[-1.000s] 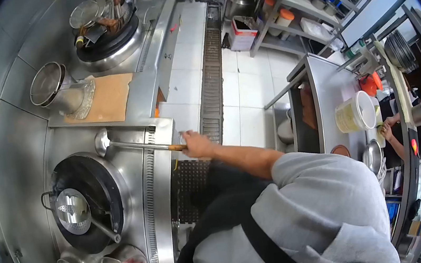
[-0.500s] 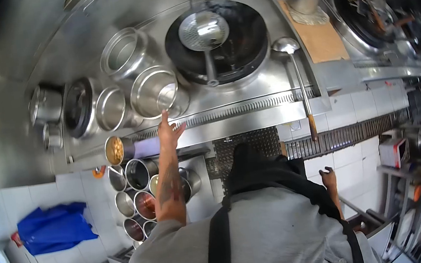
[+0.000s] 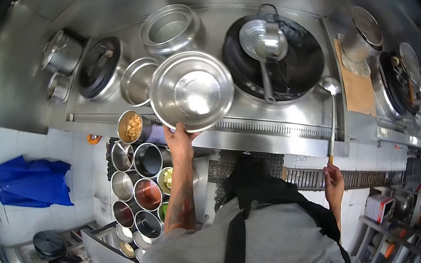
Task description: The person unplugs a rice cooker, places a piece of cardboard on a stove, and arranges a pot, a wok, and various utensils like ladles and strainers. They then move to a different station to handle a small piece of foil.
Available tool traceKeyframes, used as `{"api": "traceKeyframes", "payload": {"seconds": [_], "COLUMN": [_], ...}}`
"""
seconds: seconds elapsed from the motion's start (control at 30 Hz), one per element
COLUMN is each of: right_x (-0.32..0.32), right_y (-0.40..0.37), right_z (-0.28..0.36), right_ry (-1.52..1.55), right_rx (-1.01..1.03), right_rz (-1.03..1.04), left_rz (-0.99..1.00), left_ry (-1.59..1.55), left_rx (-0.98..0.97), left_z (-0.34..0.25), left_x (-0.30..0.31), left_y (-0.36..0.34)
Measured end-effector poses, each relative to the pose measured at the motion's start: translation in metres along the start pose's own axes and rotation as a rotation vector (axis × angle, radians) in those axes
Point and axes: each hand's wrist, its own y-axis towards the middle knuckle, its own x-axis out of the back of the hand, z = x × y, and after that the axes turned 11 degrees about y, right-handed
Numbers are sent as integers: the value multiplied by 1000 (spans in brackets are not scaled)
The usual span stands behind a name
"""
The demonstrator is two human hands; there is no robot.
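Note:
My left hand [image 3: 181, 141] grips the near rim of a wide steel bowl [image 3: 192, 92], fingers partly hidden beneath it. The bowl's shiny inside faces up at me and looks bare. My right hand [image 3: 333, 179] is closed around the wooden-ended handle of a long steel ladle [image 3: 332, 115], whose cup is over the right part of the stove. Between the two hands, a black wok [image 3: 303, 66] sits on the burner, with a perforated skimmer [image 3: 254, 40] lying across it and a small metal cup-like piece on the skimmer.
Steel pots [image 3: 171, 25] stand behind and left of the bowl. A container of fried-looking pieces [image 3: 130, 127] is at the stove's front edge, above several round containers, one with red sauce [image 3: 148, 193]. Brown cardboard [image 3: 358, 93] lies at right.
My left hand has taken hold of the bowl and lifted it towards me. My right hand, free before, has closed on the ladle's handle. The view has shifted.

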Motion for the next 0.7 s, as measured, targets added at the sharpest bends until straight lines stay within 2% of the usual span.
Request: {"api": "traceKeyframes", "payload": {"seconds": [0.03,0.17,0.23,0.27,0.3,0.33,0.37,0.43,0.5,0.57,0.6,0.63,0.67,0.7], "right_x": [-19,-117,-154,-161,-165,-160,-155,-126,-80,-31,0,36,73,100], "right_y": [1,9,21,30,36,47,56,81,90,82,83,85,81,72], "right_z": [41,211,273,287,296,303,302,296,304,296,283,267,251,240], "right_ry": [79,-50,-180,-339,-500,-494,-426,-486,-631,-331,-221,-109,-88,-22], "right_rx": [18,714,953,920,874,973,979,919,1071,776,744,715,678,680], "right_rz": [65,240,252,241,231,187,148,100,-34,-76,-87,-103,-139,-214], "left_rz": [-18,236,429,430,527,617,655,789,217,11,-212,-367,-397,-442], "left_ry": [-7,406,480,472,465,456,335,33,938,1076,1414,1371,1346,1393], "left_rx": [-13,-89,-196,-197,-257,-314,-249,144,-215,-28,-243,-689,-721,-667], "left_z": [-22,-138,-177,-185,-189,-188,-177,-152,-78,7,45,79,79,80], "left_x": [3,17,5,-2,-11,-18,-23,-14,3,56,71,86,87,84], "left_y": [-4,-24,-33,-31,-29,-26,-14,26,90,168,187,210,210,208]}}
